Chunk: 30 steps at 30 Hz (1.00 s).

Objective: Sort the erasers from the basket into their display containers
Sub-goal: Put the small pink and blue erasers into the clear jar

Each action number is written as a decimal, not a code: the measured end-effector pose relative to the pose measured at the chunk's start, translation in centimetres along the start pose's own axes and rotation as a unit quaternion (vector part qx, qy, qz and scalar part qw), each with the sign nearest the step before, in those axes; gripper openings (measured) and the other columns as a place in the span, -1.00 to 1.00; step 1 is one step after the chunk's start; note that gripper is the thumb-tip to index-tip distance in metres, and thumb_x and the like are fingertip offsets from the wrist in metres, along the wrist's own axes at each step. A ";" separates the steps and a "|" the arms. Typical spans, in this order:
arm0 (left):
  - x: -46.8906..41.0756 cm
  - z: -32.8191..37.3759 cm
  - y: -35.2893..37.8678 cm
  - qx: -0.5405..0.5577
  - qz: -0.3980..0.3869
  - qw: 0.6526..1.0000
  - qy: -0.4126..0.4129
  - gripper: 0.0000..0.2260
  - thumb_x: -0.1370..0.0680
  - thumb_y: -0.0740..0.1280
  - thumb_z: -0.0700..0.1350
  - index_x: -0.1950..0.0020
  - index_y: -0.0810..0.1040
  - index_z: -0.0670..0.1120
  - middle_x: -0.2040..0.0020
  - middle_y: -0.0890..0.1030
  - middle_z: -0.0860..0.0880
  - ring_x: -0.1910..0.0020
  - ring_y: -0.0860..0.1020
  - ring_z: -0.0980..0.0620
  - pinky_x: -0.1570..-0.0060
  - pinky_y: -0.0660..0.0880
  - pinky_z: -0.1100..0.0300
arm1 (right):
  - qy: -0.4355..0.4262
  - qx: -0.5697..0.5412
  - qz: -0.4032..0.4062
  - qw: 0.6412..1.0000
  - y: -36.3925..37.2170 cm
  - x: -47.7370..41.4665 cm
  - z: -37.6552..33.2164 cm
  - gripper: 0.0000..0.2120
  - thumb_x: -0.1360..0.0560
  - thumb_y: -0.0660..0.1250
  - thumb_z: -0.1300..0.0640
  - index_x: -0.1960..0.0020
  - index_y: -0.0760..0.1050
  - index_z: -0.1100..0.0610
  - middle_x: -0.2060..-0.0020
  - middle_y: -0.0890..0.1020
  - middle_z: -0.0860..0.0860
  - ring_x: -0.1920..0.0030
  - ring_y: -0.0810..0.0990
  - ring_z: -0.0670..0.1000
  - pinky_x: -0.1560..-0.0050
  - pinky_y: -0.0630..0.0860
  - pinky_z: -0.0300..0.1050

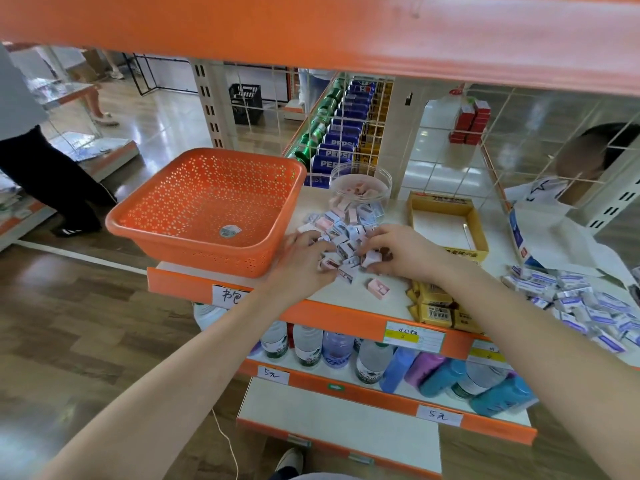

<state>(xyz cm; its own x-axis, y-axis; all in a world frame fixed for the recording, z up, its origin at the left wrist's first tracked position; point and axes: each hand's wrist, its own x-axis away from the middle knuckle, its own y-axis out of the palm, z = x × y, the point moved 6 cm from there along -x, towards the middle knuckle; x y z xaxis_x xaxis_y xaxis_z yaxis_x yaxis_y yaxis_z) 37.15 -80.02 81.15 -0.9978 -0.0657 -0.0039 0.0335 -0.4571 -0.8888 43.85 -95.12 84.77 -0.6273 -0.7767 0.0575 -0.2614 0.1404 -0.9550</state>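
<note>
While amid boxy erasers (349,233), left hand (304,263), right hand (407,254), beside perforated plastic basket (194,252).

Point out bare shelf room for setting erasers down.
Bare: the shelf front strip between basket and yellow packs, beside one pink eraser; also inside the yellow box. Crowded: the pile before the jar, and the boxes at the right end.

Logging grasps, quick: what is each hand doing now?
Left hand: fingers in the eraser pile, grip cannot be told.
Right hand: pinches a pink eraser.
</note>
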 end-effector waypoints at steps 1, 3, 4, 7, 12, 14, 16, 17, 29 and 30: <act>0.1 0.2 0.0 -0.008 0.004 1.000 0.008 -0.63 -0.50 0.36 0.07 -0.29 0.47 0.09 -0.41 0.29 -0.02 -0.40 0.15 -0.08 -0.35 0.04 0.17 | 0.003 -0.017 0.014 1.000 -0.1 0.0 0.0 -0.68 -0.43 0.44 0.05 -0.18 0.56 -0.02 -0.22 0.46 -0.01 -0.18 0.46 0.00 -0.19 0.41 -0.11; 0.4 0.9 0.1 -0.015 -0.004 1.000 0.025 -0.70 -0.51 0.35 0.05 -0.23 0.51 0.09 -0.35 0.34 0.03 -0.36 0.21 -0.04 -0.12 0.00 0.37 | 0.005 -0.043 0.040 0.998 -0.4 0.1 -0.1 -0.69 -0.42 0.45 0.08 -0.15 0.56 -0.02 -0.17 0.44 -0.02 -0.04 0.51 -0.02 -0.13 0.48 -0.09; 0.5 1.2 0.2 -0.011 -0.007 0.999 0.030 -0.71 -0.52 0.34 0.04 -0.23 0.50 0.08 -0.33 0.35 0.05 -0.35 0.22 -0.02 -0.02 -0.02 0.42 | 0.006 -0.052 0.051 0.997 -0.5 0.1 -0.1 -0.69 -0.42 0.45 0.10 -0.15 0.56 -0.01 -0.15 0.44 -0.03 0.01 0.52 -0.02 -0.10 0.49 -0.08; 0.5 1.7 0.1 0.014 -0.002 0.999 0.038 -0.65 -0.51 0.36 0.02 -0.28 0.46 0.06 -0.33 0.35 0.05 -0.34 0.24 0.01 -0.02 0.02 0.43 | 0.013 -0.062 0.069 0.996 -0.7 0.2 0.1 -0.70 -0.43 0.44 0.14 -0.15 0.56 0.00 -0.12 0.43 -0.02 0.02 0.52 0.00 -0.09 0.50 -0.07; 0.6 1.8 -0.2 0.063 0.010 0.997 0.047 -0.64 -0.51 0.37 -0.12 -0.30 0.46 -0.02 -0.32 0.40 0.03 -0.34 0.32 0.04 -0.11 0.13 0.43 | 0.024 -0.046 0.074 0.996 -0.3 0.3 0.5 -0.69 -0.42 0.44 0.13 -0.16 0.56 0.00 -0.07 0.53 0.02 -0.07 0.50 0.02 -0.14 0.47 -0.05; 0.7 1.9 -0.5 0.055 0.025 0.997 0.049 -0.61 -0.51 0.34 -0.18 -0.34 0.44 -0.01 -0.35 0.41 0.04 -0.35 0.33 0.05 -0.04 0.09 0.51 | 0.023 -0.036 0.065 0.997 -0.1 0.3 0.5 -0.66 -0.43 0.43 0.12 -0.19 0.55 0.00 -0.08 0.54 0.00 -0.08 0.50 0.01 -0.14 0.44 -0.11; 0.8 1.9 -0.7 0.039 0.033 0.998 0.048 -0.58 -0.52 0.33 -0.17 -0.37 0.41 0.01 -0.37 0.39 0.05 -0.36 0.32 0.07 0.02 0.06 0.53 | 0.020 -0.023 0.059 0.998 0.3 0.3 0.5 -0.65 -0.43 0.43 0.11 -0.21 0.54 -0.02 -0.11 0.53 -0.02 -0.09 0.50 -0.01 -0.13 0.43 -0.13; 0.7 1.8 -0.6 0.039 0.031 0.998 0.045 -0.58 -0.52 0.33 -0.16 -0.37 0.41 0.02 -0.37 0.39 0.05 -0.36 0.32 0.07 0.01 0.06 0.51 | 0.019 -0.018 0.058 0.998 0.4 0.2 0.6 -0.64 -0.43 0.43 0.12 -0.21 0.53 -0.02 -0.11 0.53 -0.02 -0.07 0.51 -0.01 -0.12 0.43 -0.13; 0.5 1.6 -0.1 0.027 0.028 0.998 0.041 -0.63 -0.55 0.33 -0.06 -0.36 0.45 0.00 -0.40 0.40 0.02 -0.39 0.29 0.07 -0.11 0.08 0.44 | 0.046 0.005 0.028 0.999 1.4 0.4 1.1 -0.64 -0.46 0.40 0.03 -0.24 0.50 -0.06 -0.07 0.51 0.00 -0.06 0.50 0.00 -0.04 0.43 -0.14; 0.6 1.7 -0.2 0.025 0.035 0.998 0.045 -0.65 -0.55 0.33 -0.07 -0.34 0.46 -0.01 -0.38 0.43 0.03 -0.38 0.31 0.07 -0.04 0.07 0.47 | 0.046 0.006 0.027 0.999 1.4 0.4 1.1 -0.64 -0.46 0.40 0.02 -0.24 0.50 -0.07 -0.06 0.52 0.01 -0.05 0.50 0.00 -0.02 0.43 -0.14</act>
<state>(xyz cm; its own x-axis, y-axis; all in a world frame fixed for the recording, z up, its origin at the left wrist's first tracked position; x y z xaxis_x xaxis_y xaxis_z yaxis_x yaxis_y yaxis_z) 36.66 -81.44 82.11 -0.9938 -0.0197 -0.1094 0.1046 -0.4980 -0.8609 44.02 -95.87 83.18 -0.7052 -0.7083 0.0310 -0.2163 0.1733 -0.9608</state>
